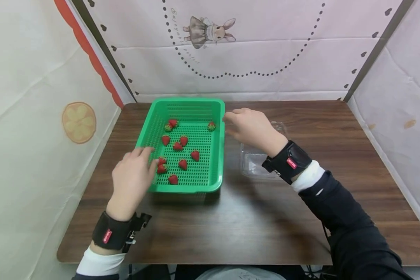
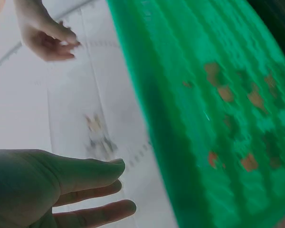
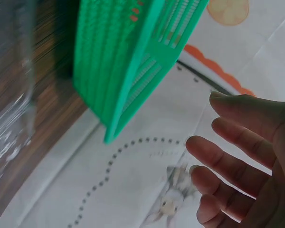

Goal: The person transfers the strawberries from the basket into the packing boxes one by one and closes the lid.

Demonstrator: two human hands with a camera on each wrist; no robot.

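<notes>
Left hand: the left hand [image 1: 132, 179] is laid at the near-left corner of the basket [image 1: 217, 155], about 7 o'clock from its middle; the fingers [image 2: 97, 173] are seen nearly straight, slightly spread, with nothing gripped.
Strawberries: the strawberries [image 1: 177, 146] are scattered loose on the basket floor, the nearest ones just beside the left fingertips.
Basket: it is set flat on the desk [image 1: 231, 221], within reach of both hands.
Right hand: the right hand [image 1: 252, 128] is held at 3 o'clock of the basket, by its far-right rim; the fingers [image 3: 228, 156] are relaxed and parted, nothing held.
Clear tray: the clear tray [image 1: 257, 161] is lying under the right wrist, just beside the basket.
</notes>
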